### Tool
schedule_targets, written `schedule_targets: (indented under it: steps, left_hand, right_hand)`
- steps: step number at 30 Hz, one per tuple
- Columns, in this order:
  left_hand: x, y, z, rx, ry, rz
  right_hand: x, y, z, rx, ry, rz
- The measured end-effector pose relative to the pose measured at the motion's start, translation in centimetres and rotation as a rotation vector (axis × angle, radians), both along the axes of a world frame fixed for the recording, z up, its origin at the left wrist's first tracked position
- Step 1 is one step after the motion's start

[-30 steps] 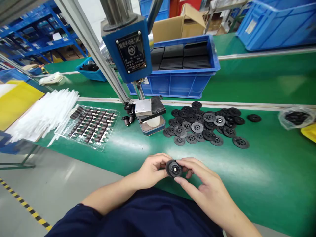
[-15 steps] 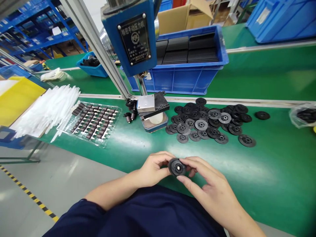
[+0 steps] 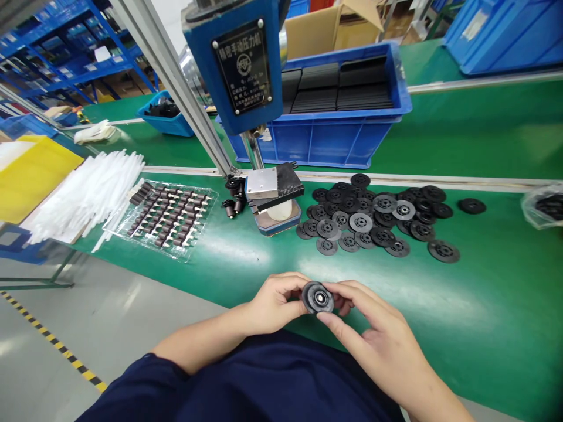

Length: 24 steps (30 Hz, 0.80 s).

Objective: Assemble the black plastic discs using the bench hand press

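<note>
Both of my hands hold a round black disc point(image 3: 320, 298) with a light metal pin at its centre, low over the table's near edge. My left hand point(image 3: 280, 301) is closed on its left side, thumb in front. From the right, my right hand point(image 3: 361, 312) pinches it between thumb and fingers. What sits behind the disc is hidden. Beyond my hands a loose pile of black discs point(image 3: 360, 222) lies on the green table point(image 3: 264, 264). A blue hand press point(image 3: 246, 70) stands to the left of the pile, a black part and metal block point(image 3: 263, 183) on its base.
Left of the press lie a few dark parts point(image 3: 232, 199) and a clear tray point(image 3: 185, 253) of brown cylinders with pins. White tubes point(image 3: 92, 187) are heaped farther left. A blue crate point(image 3: 325, 140) of black plates stands behind. A plastic bag point(image 3: 534, 211) lies far right.
The disc has turned slightly in my fingers, its face catching more light. My hands stay in nearly the same place; the whole view has shifted a little.
</note>
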State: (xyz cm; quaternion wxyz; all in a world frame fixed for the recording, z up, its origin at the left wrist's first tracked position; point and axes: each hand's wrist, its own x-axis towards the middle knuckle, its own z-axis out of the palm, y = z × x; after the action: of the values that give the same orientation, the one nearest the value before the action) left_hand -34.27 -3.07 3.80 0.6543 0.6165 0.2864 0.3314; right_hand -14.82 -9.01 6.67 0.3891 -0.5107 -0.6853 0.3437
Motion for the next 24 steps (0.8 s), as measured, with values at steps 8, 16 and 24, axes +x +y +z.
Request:
schedule_targets:
  steps: [8, 16, 24]
  left_hand:
    - [0.0, 0.0, 0.1, 0.037, 0.015, 0.003]
    - [0.6, 0.3, 1.5, 0.417, 0.05, 0.162]
    - [0.8, 0.5, 2.0, 0.516, 0.069, 0.189]
  right_hand:
    - [0.0, -0.1, 0.0, -0.01, 0.007, 0.006]
    - [-0.1, -0.5, 0.8, 0.07, 0.067, -0.001]
    - [0.1, -0.5, 0.5, 0.107, 0.104, 0.025]
